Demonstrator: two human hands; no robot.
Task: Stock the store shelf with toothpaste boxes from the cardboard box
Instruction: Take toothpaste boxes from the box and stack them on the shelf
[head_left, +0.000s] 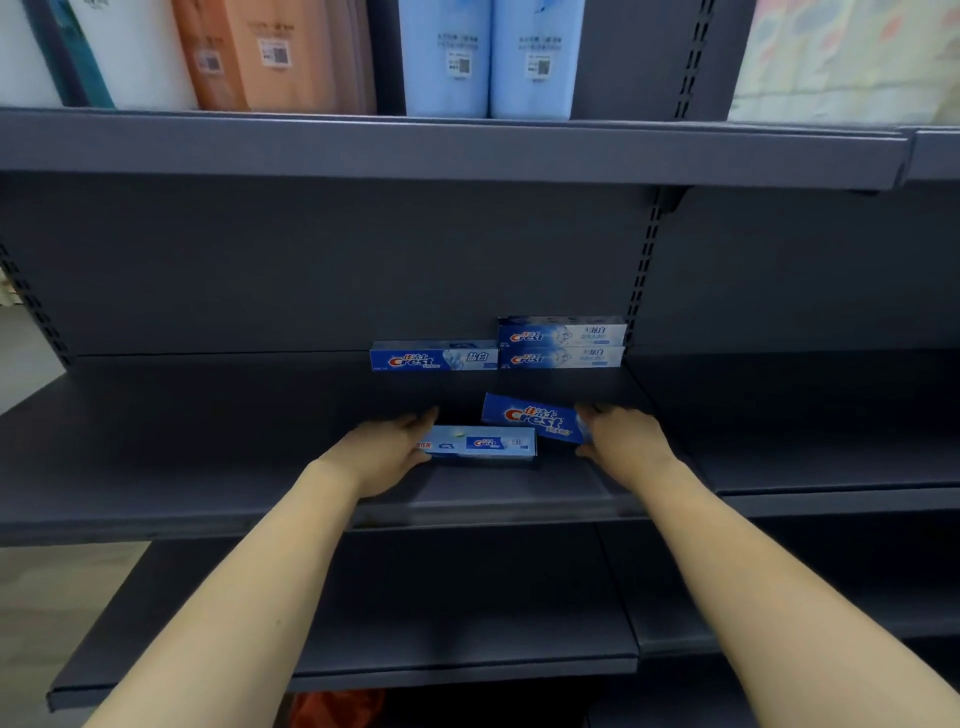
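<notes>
Both my hands reach over the dark grey middle shelf (208, 447). My left hand (395, 447) grips the left end of a pale blue toothpaste box (483, 442) that lies flat. My right hand (621, 434) holds the right end of a dark blue Crest box (530, 415), tilted with its face toward me. At the back of the shelf one Crest box (434, 357) stands on its long edge, and to its right two more (561, 343) are stacked. The cardboard box is not in view.
The upper shelf (447, 150) carries tall packages in white, orange and light blue (488, 57). A slotted upright (644, 270) divides this bay from the one on the right. A lower shelf (457, 644) juts out beneath my arms, with something orange (337, 709) under it.
</notes>
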